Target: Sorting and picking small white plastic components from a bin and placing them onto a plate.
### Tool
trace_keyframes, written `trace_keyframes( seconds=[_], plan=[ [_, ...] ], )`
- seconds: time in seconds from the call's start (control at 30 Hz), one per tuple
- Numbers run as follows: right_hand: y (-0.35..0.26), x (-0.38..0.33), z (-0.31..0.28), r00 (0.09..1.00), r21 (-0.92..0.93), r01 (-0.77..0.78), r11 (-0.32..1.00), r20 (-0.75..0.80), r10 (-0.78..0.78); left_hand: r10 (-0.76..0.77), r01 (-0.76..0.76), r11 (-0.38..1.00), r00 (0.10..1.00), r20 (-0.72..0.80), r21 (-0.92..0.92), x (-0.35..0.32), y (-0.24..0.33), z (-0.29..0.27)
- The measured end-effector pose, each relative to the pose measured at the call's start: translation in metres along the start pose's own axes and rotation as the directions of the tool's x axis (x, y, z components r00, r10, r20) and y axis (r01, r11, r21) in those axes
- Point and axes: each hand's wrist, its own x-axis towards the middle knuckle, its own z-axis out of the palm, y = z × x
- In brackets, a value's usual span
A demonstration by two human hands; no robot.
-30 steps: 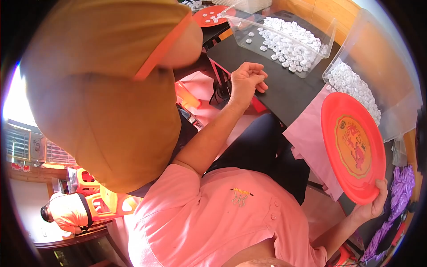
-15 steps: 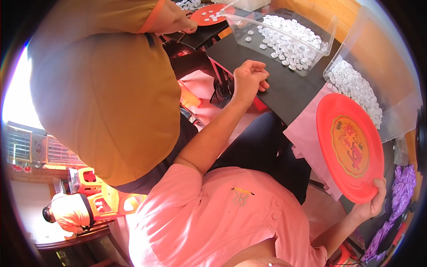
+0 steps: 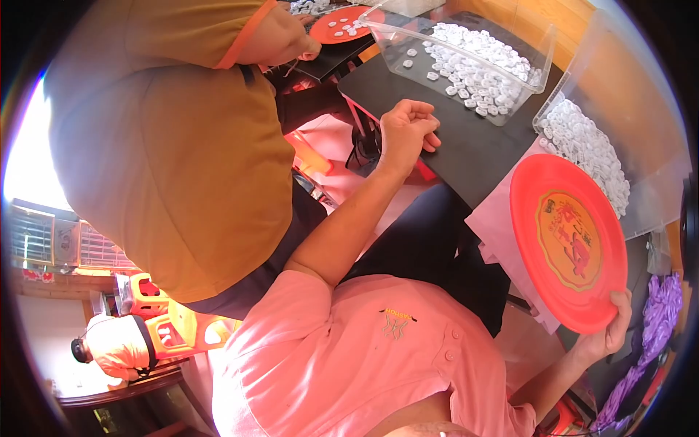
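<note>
My right hand (image 3: 614,329) grips the lower rim of a round red plastic tray (image 3: 528,218), with a yellow and orange printed centre. The tray is tilted up and nothing lies on it. My left hand (image 3: 409,137) is over the edge of the dark tabletop (image 3: 466,156), fingers curled and thumb against them; whether something small is in them is hidden. Beyond it, a clear plastic bin (image 3: 540,81) holds many small round white pieces (image 3: 473,62). More white pieces (image 3: 582,146) lie in a second clear bin (image 3: 652,138), just past the tray.
Pink cloth or paper (image 3: 499,218) hangs at the table's edge under the tray. Purple plastic strips (image 3: 659,313) bunch at the right. Close on my left sits a co-worker in a brown shirt (image 3: 182,160), with another red tray (image 3: 328,28). A person (image 3: 120,346) is farther back.
The red tray has shifted slightly left and turned a little more face-on. My left hand has hardly moved. The co-worker's arm has shifted slightly.
</note>
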Motion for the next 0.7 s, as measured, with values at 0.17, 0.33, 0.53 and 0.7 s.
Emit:
trace_keyframes(
  seconds=[0.17,0.33,0.53,0.7],
  plan=[
    [0.003,0.004,0.004,1.000,-0.004,0.004,1.000,0.021,-0.004,0.000,0.000,1.000,1.000,0.001,0.002,0.000,-0.001,0.000],
    [0.004,0.006,0.005,1.000,0.000,-0.001,1.000,0.016,0.001,0.001,-0.001,1.000,1.000,0.000,0.009,-0.001,-0.001,0.001],
    [0.001,0.006,0.009,1.000,0.001,-0.007,1.000,0.019,0.007,0.004,-0.004,1.000,1.000,0.004,0.014,-0.001,0.000,-0.001],
    [-0.001,0.006,0.012,1.000,0.001,0.000,1.000,0.022,0.000,0.006,-0.006,1.000,1.000,0.000,0.024,-0.001,0.002,-0.003]
  ],
)
